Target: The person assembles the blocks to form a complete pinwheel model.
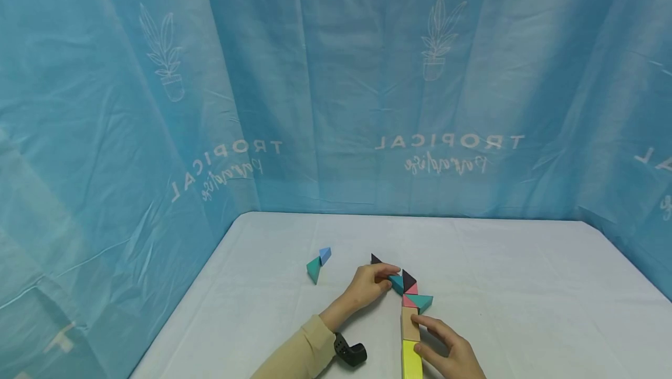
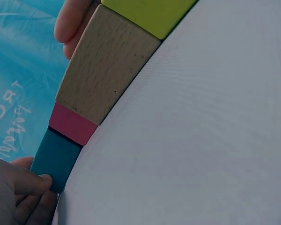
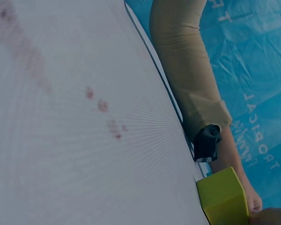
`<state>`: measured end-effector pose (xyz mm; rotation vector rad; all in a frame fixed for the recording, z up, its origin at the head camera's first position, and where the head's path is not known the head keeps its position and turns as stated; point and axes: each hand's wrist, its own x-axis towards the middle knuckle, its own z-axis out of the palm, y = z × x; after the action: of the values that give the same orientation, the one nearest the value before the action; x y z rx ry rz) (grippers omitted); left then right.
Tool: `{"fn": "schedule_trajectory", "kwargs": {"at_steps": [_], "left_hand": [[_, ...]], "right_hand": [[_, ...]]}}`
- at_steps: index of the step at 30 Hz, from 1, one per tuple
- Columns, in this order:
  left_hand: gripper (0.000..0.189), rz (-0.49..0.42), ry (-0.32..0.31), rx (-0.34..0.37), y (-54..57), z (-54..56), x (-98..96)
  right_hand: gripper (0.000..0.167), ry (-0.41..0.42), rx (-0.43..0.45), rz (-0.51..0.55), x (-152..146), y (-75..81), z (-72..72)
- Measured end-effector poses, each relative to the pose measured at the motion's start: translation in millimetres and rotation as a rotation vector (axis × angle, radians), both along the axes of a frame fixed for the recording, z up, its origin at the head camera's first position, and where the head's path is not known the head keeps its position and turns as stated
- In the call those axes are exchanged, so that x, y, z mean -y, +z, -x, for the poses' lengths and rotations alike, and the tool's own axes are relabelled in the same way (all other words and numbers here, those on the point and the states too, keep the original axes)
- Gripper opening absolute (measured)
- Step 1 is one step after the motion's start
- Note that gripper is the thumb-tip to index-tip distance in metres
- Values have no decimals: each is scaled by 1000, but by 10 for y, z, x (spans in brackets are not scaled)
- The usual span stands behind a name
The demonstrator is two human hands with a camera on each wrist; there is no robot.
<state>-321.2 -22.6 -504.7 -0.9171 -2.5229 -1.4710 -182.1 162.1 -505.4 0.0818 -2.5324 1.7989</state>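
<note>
A row of blocks runs up the white table: a yellow block (image 1: 412,358), a plain wooden block (image 1: 409,324), pink pieces (image 1: 408,301), a teal triangle (image 1: 422,302) and a black triangle (image 1: 408,280). My left hand (image 1: 366,285) pinches a teal block (image 2: 56,159) between thumb and fingers, at the row's far end by the pink piece. Behind that hand, part of another black triangle (image 1: 375,259) shows. My right hand (image 1: 446,348) lies along the row's right side, one finger touching the wooden block and the thumb at the yellow one.
Farther left on the white table (image 1: 262,309) lie a teal triangle (image 1: 314,270) and a blue triangle (image 1: 325,255), touching. A black device (image 1: 350,351) sits at the left wrist. Blue printed curtains (image 1: 336,105) hang around the table.
</note>
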Motion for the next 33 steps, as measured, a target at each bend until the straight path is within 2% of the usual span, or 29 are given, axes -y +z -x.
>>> {"fn": "schedule_trajectory", "kwargs": {"at_steps": [3, 7, 10, 13, 16, 20, 22, 26, 30, 33], "left_hand": [[34, -7, 8, -14, 26, 4, 23], [34, -64, 34, -68, 146, 33, 78], [32, -133, 71, -123, 239, 99, 133], [33, -162, 114, -147, 265, 172, 194], [37, -136, 136, -95, 219, 216, 254], [44, -88, 122, -14, 99, 231, 315], [45, -79, 109, -11, 49, 235, 330], [44, -78, 114, -35, 17, 248, 331], [41, -60, 179, -87, 14, 258, 328], [39, -65, 233, -99, 18, 246, 337]], "right_hand": [[46, 1, 6, -3, 4, 4, 3], [46, -6, 3, -19, -1, 8, 1], [45, -12, -5, -28, -8, 11, 3], [45, -10, 1, -26, -2, 16, 8], [46, -2, 14, -23, 13, 16, 10], [48, 7, 29, -18, 27, 5, 5], [47, 9, 29, -15, 28, 2, 0], [46, 6, 13, -23, 26, 3, -6], [46, -1, 5, -25, 28, 14, -14], [46, -4, 13, -18, 26, 23, -28]]}}
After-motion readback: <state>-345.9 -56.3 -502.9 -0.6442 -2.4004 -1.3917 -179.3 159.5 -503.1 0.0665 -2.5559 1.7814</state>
